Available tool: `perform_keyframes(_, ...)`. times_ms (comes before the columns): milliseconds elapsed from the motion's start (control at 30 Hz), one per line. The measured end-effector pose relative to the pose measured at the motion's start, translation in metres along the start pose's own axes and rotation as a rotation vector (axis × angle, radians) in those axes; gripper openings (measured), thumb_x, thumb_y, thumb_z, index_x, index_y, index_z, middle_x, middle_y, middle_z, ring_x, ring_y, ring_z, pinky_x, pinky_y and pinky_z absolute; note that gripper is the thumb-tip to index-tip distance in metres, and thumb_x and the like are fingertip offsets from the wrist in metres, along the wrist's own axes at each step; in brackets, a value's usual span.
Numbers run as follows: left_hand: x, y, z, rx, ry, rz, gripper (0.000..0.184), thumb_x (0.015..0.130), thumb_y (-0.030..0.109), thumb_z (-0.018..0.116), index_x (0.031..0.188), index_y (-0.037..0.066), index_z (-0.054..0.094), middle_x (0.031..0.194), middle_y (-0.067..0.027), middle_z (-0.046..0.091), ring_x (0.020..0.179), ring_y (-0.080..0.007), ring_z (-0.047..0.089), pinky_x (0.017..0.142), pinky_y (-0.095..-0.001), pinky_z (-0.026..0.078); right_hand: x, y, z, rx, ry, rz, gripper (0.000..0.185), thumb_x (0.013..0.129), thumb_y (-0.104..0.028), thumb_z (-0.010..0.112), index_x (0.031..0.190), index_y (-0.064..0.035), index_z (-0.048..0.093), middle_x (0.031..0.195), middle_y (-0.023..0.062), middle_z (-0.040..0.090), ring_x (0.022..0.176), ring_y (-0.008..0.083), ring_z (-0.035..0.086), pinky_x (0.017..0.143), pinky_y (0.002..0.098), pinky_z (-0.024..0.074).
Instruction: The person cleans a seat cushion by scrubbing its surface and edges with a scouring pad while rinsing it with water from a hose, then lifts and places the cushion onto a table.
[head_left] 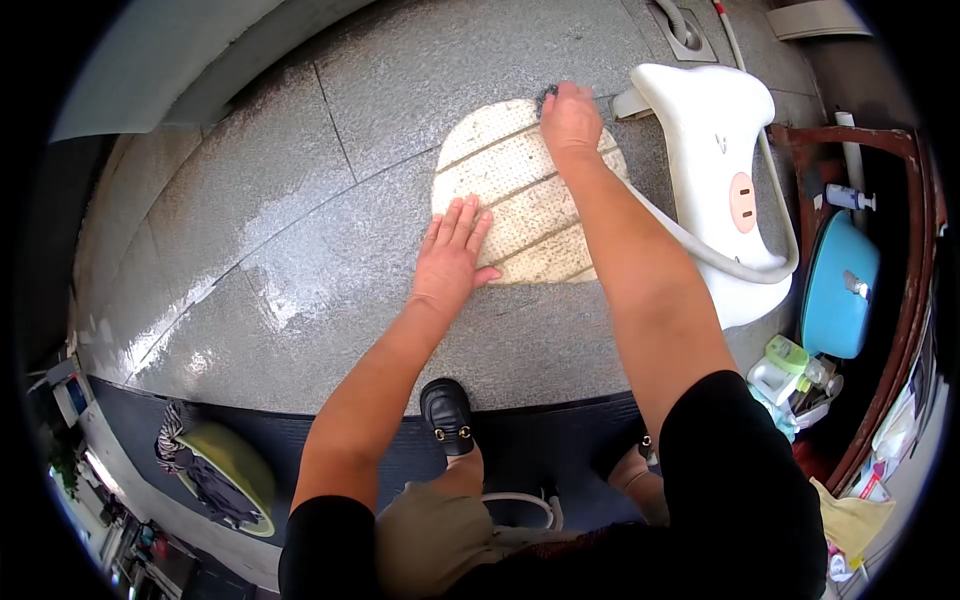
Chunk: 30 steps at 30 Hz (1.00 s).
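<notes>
On the grey tiled floor lies a rounded cream mat (pixel 520 215) with a bumpy surface and dark cross grooves. My left hand (pixel 453 256) rests flat on its lower left edge, fingers spread, holding nothing. At the mat's top edge, my right hand (pixel 571 120) is curled and pressed down. Its fingers are closed on a small dark scrubber (pixel 547 97), mostly hidden beneath them. Right of the mat stands a white plastic piece (pixel 712 130) with a pink pig snout, and a pale hose (pixel 690 240) crosses in front of it.
A drain (pixel 688 40) is at the top right. A reddish-brown wooden rack (pixel 915 290) holds a blue basin (pixel 840 290) and bottles at the right. A green tub (pixel 235 465) with dark cloth sits at lower left. Wet patches shine on the left floor.
</notes>
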<state>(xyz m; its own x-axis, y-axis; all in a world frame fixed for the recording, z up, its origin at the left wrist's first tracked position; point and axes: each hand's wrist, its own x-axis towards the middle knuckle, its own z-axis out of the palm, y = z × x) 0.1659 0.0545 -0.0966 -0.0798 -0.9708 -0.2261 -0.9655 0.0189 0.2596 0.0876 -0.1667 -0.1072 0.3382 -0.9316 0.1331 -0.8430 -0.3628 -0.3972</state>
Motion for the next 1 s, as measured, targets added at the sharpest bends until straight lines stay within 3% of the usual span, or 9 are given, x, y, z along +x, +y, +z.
perform_keyframes(100, 0.007, 0.009, 0.001, 0.036, -0.032, -0.017, 0.094, 0.075, 0.059, 0.065, 0.150, 0.011, 0.032, 0.159, -0.0119, 0.021, 0.146, -0.0278, 0.021, 0.118, -0.0413, 0.024, -0.012, -0.005, -0.001, 0.075, 0.169, 0.295, 0.017, 0.086, -0.015, 0.064, 0.096, -0.0017, 0.060, 0.101, 0.0194, 0.057, 0.095, 0.0358, 0.059, 0.080, 0.0440, 0.0517)
perform_keyframes(200, 0.007, 0.007, -0.003, 0.030, -0.120, -0.036, 0.094, 0.075, 0.059, 0.065, 0.149, 0.011, 0.033, 0.159, -0.0119, 0.021, 0.146, -0.0272, 0.021, 0.118, -0.0415, 0.024, -0.051, -0.051, 0.010, 0.031, -0.299, -0.188, 0.024, 0.089, -0.020, 0.063, 0.108, -0.0063, 0.063, 0.104, 0.0164, 0.059, 0.094, 0.0339, 0.061, 0.083, 0.0424, 0.0523)
perform_keyframes(233, 0.008, 0.008, -0.004, 0.027, -0.127, -0.028, 0.094, 0.075, 0.059, 0.065, 0.149, 0.011, 0.033, 0.159, -0.0119, 0.021, 0.146, -0.0272, 0.021, 0.118, -0.0415, 0.024, -0.045, -0.039, 0.004, 0.028, -0.302, -0.177, 0.024, 0.089, -0.020, 0.063, 0.108, -0.0063, 0.063, 0.104, 0.0164, 0.059, 0.094, 0.0339, 0.061, 0.083, 0.0424, 0.0523)
perform_keyframes(367, 0.005, 0.007, 0.000, 0.016, -0.029, -0.003, 0.093, 0.075, 0.058, 0.066, 0.148, 0.010, 0.035, 0.158, -0.0124, 0.022, 0.146, -0.0283, 0.021, 0.118, -0.0424, 0.023, 0.009, 0.061, -0.019, -0.125, 0.037, 0.188, 0.023, 0.090, -0.023, 0.062, 0.105, -0.0050, 0.062, 0.101, 0.0189, 0.060, 0.096, 0.0355, 0.062, 0.083, 0.0435, 0.0519)
perform_keyframes(467, 0.008, 0.011, -0.002, 0.011, -0.035, 0.015, 0.093, 0.074, 0.057, 0.067, 0.148, 0.010, 0.035, 0.158, -0.0115, 0.022, 0.146, -0.0279, 0.021, 0.118, -0.0416, 0.024, 0.000, 0.026, -0.012, 0.001, 0.108, 0.560, 0.021, 0.090, -0.020, 0.063, 0.102, -0.0031, 0.060, 0.104, 0.0205, 0.058, 0.095, 0.0356, 0.062, 0.080, 0.0427, 0.0525)
perform_keyframes(633, 0.003, 0.010, -0.003, 0.001, -0.063, -0.003, 0.094, 0.073, 0.057, 0.068, 0.149, 0.011, 0.035, 0.159, -0.0115, 0.021, 0.146, -0.0271, 0.021, 0.118, -0.0412, 0.024, -0.013, 0.012, -0.030, -0.116, -0.268, 0.110, 0.027, 0.091, -0.027, 0.061, 0.106, -0.0047, 0.062, 0.107, 0.0191, 0.061, 0.100, 0.0338, 0.063, 0.085, 0.0402, 0.0522)
perform_keyframes(767, 0.007, 0.009, -0.008, 0.008, -0.086, -0.012, 0.093, 0.076, 0.058, 0.066, 0.150, 0.014, 0.032, 0.160, -0.0086, 0.018, 0.147, -0.0254, 0.018, 0.119, -0.0401, 0.021, 0.018, 0.060, -0.048, -0.204, -0.229, 0.211, 0.028, 0.092, -0.028, 0.060, 0.106, -0.0038, 0.061, 0.105, 0.0172, 0.063, 0.099, 0.0315, 0.063, 0.084, 0.0415, 0.0517)
perform_keyframes(833, 0.008, 0.013, -0.013, 0.010, -0.132, -0.013, 0.093, 0.077, 0.060, 0.063, 0.152, 0.015, 0.029, 0.161, -0.0066, 0.015, 0.148, -0.0236, 0.016, 0.120, -0.0389, 0.018, -0.007, 0.027, -0.082, -0.058, -0.179, 0.012, 0.026, 0.093, -0.027, 0.059, 0.102, -0.0026, 0.060, 0.103, 0.0171, 0.063, 0.098, 0.0332, 0.062, 0.085, 0.0433, 0.0502)
perform_keyframes(1000, 0.005, 0.008, -0.008, 0.001, -0.107, -0.018, 0.094, 0.076, 0.056, 0.067, 0.151, 0.015, 0.030, 0.161, -0.0070, 0.016, 0.148, -0.0253, 0.016, 0.119, -0.0400, 0.021, -0.091, 0.057, -0.124, -0.388, -0.138, -0.327, 0.025, 0.087, -0.026, 0.064, 0.104, -0.0085, 0.058, 0.095, 0.0095, 0.058, 0.087, 0.0269, 0.061, 0.078, 0.0418, 0.0507)
